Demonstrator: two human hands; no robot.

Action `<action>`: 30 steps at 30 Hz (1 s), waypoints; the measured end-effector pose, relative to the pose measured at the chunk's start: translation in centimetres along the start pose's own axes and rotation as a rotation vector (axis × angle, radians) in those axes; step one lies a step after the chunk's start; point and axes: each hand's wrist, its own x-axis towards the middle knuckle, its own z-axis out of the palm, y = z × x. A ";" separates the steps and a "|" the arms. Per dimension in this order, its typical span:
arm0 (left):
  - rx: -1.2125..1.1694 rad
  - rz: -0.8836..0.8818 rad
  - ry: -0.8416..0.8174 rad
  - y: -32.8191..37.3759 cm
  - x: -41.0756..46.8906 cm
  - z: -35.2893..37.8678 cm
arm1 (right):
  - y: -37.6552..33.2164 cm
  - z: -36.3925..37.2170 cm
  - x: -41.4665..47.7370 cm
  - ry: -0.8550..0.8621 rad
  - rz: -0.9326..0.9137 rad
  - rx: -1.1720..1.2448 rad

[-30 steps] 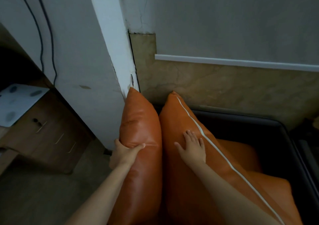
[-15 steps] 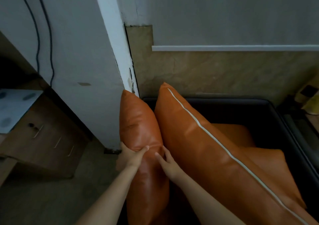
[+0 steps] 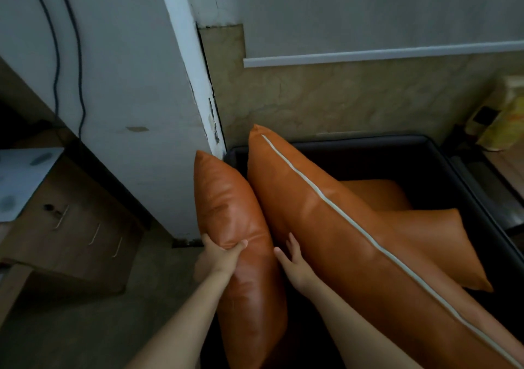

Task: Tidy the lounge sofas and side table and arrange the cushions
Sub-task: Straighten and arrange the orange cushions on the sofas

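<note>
Gripping the plain orange leather cushion (image 3: 235,212) at seven o'clock, the left hand (image 3: 219,255) pinches its edge. The right hand (image 3: 295,266), fingers straight, has slid off the white-piped orange leather cushion (image 3: 326,227) into the gap between them, probably to part them. The chipped white wall corner (image 3: 211,119) crowds eleven o'clock, while the dark sofa (image 3: 425,153) lies open toward three.
</note>
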 end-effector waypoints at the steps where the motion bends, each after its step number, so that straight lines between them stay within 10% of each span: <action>1: 0.010 0.006 -0.004 0.0 0.0 0.0 | 0.1 -0.2 0.1 0.011 -0.005 -0.037; 30: 0.083 -0.036 -0.091 2.7 2.9 6.1 | -0.6 -11.9 8.2 0.268 -0.316 -1.253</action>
